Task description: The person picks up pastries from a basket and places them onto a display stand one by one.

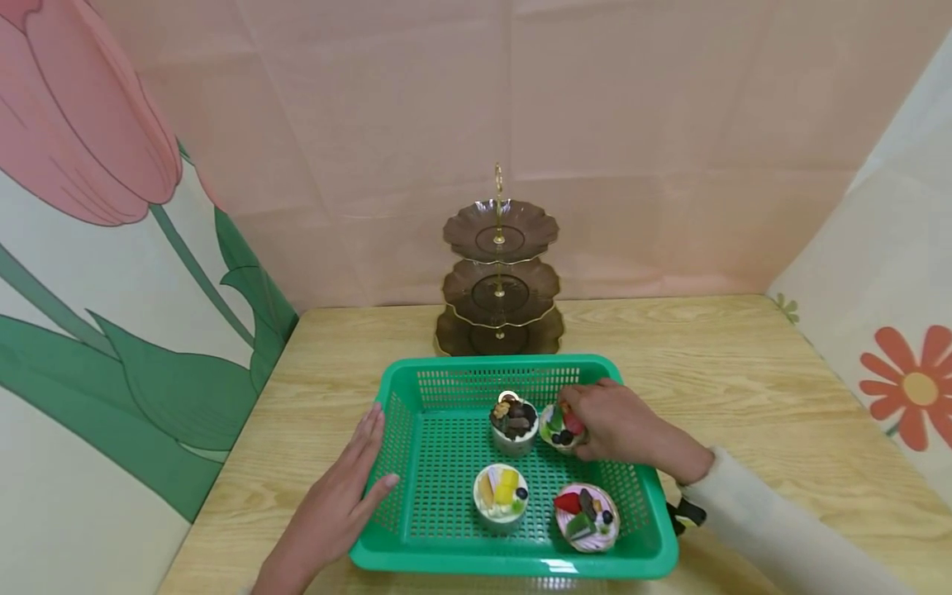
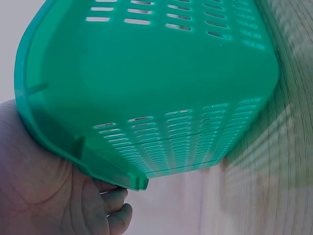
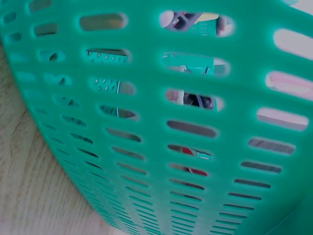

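A green plastic basket (image 1: 506, 564) stands on the wooden table with several small toy-like desserts inside. My right hand (image 1: 621, 426) reaches over its right side and grips a fruit-topped tart (image 1: 553, 427) with berries and a green slice. Beside that tart is a chocolate-topped dessert cup (image 1: 514, 430). Nearer the front are a cup with yellow fruit (image 1: 500, 497) and a pink cream tart (image 1: 587, 519) with a strawberry. My left hand (image 1: 335, 500) rests on the left rim, fingers extended; the left wrist view shows the palm (image 2: 44, 196) against the rim. The basket wall (image 3: 146, 117) hides my right hand in the right wrist view.
Behind the basket rises a three-tier brown stand (image 1: 500, 289) with gold edges and a ring handle. Bare wooden tabletop (image 1: 714, 355) shows on both sides. A pink cloth backdrop (image 1: 632, 165) hangs at the far table edge, with flower-printed cloths left and right.
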Demonstrator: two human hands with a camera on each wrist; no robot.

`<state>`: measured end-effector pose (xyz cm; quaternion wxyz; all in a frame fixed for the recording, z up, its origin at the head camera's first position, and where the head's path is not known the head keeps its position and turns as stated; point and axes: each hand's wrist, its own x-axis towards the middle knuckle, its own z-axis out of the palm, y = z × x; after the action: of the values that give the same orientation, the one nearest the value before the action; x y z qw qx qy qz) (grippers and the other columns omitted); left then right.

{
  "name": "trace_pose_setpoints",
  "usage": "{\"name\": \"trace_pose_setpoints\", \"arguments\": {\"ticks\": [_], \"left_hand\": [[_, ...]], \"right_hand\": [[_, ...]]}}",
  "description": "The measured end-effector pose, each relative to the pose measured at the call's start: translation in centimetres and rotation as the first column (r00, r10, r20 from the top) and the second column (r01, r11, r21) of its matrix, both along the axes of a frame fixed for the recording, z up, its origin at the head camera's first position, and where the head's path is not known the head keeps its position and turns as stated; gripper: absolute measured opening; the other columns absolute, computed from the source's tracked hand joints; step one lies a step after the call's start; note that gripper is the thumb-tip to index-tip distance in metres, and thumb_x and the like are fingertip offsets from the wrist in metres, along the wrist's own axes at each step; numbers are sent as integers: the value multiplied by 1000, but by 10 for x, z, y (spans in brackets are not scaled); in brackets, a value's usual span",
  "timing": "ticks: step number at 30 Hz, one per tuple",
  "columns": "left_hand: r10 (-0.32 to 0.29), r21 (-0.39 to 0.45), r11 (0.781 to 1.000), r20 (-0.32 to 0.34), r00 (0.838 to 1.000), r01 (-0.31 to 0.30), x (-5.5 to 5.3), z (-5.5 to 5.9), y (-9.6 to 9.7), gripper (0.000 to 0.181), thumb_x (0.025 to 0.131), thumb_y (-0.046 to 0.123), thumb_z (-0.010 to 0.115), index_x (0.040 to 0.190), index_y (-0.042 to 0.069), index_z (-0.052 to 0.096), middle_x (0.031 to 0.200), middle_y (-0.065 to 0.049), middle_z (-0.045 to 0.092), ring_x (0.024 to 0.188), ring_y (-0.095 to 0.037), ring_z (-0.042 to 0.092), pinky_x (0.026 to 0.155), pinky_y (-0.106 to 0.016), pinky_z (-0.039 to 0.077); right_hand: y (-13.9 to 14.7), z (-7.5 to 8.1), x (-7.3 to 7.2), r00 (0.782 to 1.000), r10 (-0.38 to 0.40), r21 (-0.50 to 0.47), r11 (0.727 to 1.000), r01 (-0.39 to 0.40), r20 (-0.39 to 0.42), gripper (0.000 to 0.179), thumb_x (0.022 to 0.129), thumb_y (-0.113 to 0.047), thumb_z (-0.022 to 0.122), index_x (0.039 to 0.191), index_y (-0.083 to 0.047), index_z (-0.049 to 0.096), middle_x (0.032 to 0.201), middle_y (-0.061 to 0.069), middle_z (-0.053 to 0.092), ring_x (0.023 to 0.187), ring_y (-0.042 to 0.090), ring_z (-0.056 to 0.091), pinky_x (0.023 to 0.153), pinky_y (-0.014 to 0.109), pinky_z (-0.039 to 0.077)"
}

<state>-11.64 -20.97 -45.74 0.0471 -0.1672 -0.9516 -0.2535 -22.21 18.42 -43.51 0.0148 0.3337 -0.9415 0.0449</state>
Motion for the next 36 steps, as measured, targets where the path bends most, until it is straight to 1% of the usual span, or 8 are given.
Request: {"name": "trace_pose_setpoints", "arguments": {"ticks": [4,11,18,22,25,26,31,36], "left_hand": [[-2,12,1000,0,1000,2,-1,0,0,72,107,36,53,164,12,15,171,-3,10,155,-27,13,115,-56,30],[-6,29,1000,-1,1000,7,-1,0,-1,71,108,34,51,164,11,15,171,-2,8,155,-25,11,117,-55,27],[-7,29,1000,-16,1000,7,-2,-1,-2,70,108,34,50,164,12,14,171,0,9,156,-21,10,116,-53,26],[-21,59,998,-27,999,22,-1,-2,-3,69,108,29,51,164,12,14,171,-1,10,155,-24,12,122,-29,14],[-28,91,995,-15,1000,29,-1,-3,-4,68,109,27,50,164,12,13,171,-1,9,155,-26,12,115,-11,1],[-28,95,995,-12,1000,29,-1,-4,-4,67,109,28,48,164,12,13,171,-1,9,155,-25,12,114,-9,0],[-20,75,997,12,1000,19,0,-3,-2,61,112,31,39,164,11,12,171,0,6,155,-25,11,114,-10,0],[-23,14,1000,7,1000,23,0,1,0,62,112,30,37,164,9,10,171,-1,4,155,-22,9,117,-23,8]], "right_hand": [[1,0,0,1000,7,-45,999,-8,-6,63,66,-32,93,119,-9,67,94,-6,66,85,16,61,91,47,48],[3,5,2,999,-2,-138,990,9,46,61,72,-25,90,125,-5,68,101,-3,68,86,12,61,71,35,54],[4,22,9,994,-42,-206,977,61,97,65,76,-30,89,128,0,64,112,5,68,90,13,63,72,34,57],[5,36,11,992,-30,-264,963,61,120,67,76,-29,90,128,3,62,109,5,67,86,9,62,70,28,56],[6,47,11,988,-16,-311,948,63,153,66,78,-28,89,128,2,60,105,2,68,81,6,61,68,24,54],[6,50,10,986,-11,-328,943,65,165,66,78,-28,89,129,1,60,104,2,68,79,6,61,67,24,54],[8,68,9,981,34,-398,916,45,190,63,78,-25,89,128,0,60,103,1,68,78,7,61,65,23,55],[6,86,6,987,47,-417,908,21,152,64,78,-26,89,130,-2,60,109,2,69,89,12,64,72,26,57]]}}
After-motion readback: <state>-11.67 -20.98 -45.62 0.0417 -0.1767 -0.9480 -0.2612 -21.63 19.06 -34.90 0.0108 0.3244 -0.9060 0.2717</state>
